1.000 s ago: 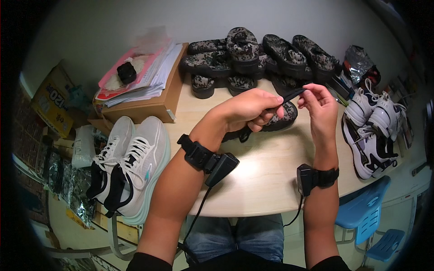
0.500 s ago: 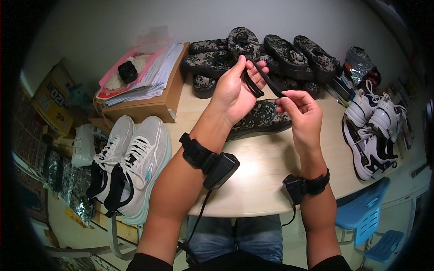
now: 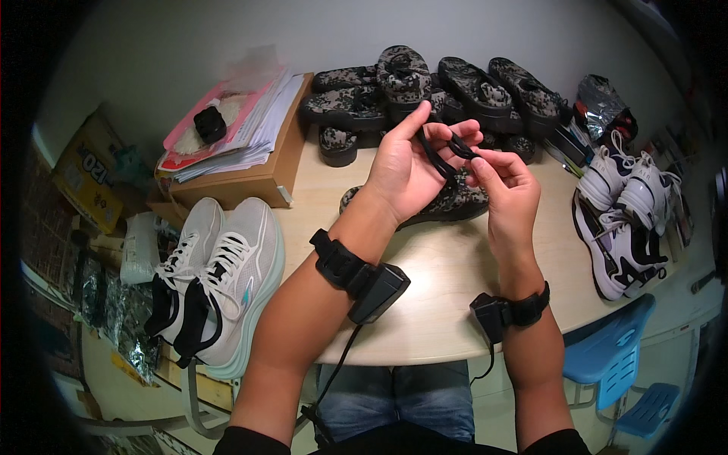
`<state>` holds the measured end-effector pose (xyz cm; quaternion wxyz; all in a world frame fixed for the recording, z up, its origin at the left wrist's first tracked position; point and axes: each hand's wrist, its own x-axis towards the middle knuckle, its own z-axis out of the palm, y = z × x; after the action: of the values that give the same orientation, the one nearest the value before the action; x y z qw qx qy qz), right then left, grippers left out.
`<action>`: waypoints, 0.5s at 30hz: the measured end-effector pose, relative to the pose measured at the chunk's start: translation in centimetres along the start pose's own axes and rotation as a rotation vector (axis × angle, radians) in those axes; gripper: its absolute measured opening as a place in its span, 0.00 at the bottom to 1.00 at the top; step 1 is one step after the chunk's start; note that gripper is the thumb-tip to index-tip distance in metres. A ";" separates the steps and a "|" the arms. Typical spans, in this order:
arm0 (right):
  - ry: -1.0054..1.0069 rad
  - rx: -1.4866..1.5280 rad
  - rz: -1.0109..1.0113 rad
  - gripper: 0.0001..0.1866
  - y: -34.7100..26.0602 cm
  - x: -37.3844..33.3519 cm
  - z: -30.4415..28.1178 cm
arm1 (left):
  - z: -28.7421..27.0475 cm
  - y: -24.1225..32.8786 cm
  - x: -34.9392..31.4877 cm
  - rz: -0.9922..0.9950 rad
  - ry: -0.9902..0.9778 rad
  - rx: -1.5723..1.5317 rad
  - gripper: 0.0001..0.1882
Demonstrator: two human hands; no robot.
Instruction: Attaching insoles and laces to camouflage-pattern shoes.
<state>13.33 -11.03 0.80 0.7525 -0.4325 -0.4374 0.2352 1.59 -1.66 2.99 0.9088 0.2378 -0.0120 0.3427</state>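
Observation:
Above the table, my left hand is palm up, its thumb and fingers curled around a looped black shoelace. My right hand pinches another part of the lace between thumb and fingertips, close beside the left fingers. Behind and below both hands lies a camouflage shoe, partly covered by the left wrist and palm. Farther back stands a cluster of camouflage shoes with black soles, one of them tipped up just beyond my left thumb.
To the left is a pair of light grey sneakers beside a cardboard box topped with papers and a pink tray. At the right edge sit white-and-black sneakers. Beyond the table's right front is a blue chair.
The lace section held by my right hand has moved from a stretched diagonal to a doubled fold near the left fingers. My left hand has shifted slightly right and down.

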 end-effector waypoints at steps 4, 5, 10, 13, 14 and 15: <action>-0.030 -0.021 0.013 0.05 -0.2 -0.4 0.4 | 0.7 -0.6 -0.3 -0.024 0.010 0.066 0.21; -0.031 -0.020 0.014 0.05 -0.1 -0.4 0.4 | 0.5 -0.7 -0.1 -0.031 -0.004 0.037 0.21; -0.060 -0.220 -0.117 0.05 1.0 -0.8 0.7 | 0.6 -1.5 -0.1 0.011 0.028 0.043 0.18; -0.151 -0.314 -0.210 0.08 1.5 -0.4 0.2 | -0.3 -1.2 0.5 0.036 0.031 0.049 0.17; -0.200 -0.358 -0.287 0.08 1.6 -0.4 0.2 | -0.8 -1.0 0.7 0.056 -0.016 0.054 0.16; -0.211 -0.388 -0.215 0.08 0.6 -0.8 0.7 | -0.1 -0.3 0.3 0.094 0.094 0.111 0.15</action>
<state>12.31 -11.02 0.07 0.6262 -0.4932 -0.5939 0.1091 2.05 -1.62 2.82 0.8766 0.2707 0.0385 0.3960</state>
